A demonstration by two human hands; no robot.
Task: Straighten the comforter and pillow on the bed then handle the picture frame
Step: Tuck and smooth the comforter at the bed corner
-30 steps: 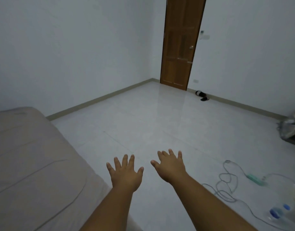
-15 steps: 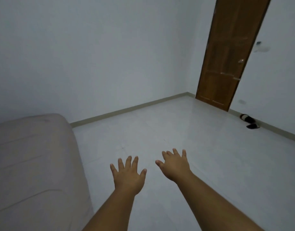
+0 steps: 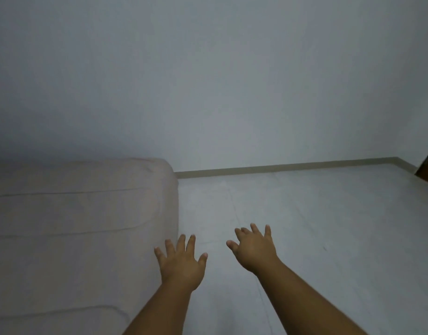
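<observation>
Beside the pale beige quilted comforter [image 3: 70,226] my left hand [image 3: 181,264] and right hand [image 3: 255,251] hover spread, empty; grabbing carelessly could bunch it.

Bed [image 3: 75,226] left, floor [image 3: 305,213] right, wall [image 3: 208,81] behind both

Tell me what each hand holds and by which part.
Nothing. The left hand and right hand are both open, fingers spread, empty, near the bed.
</observation>
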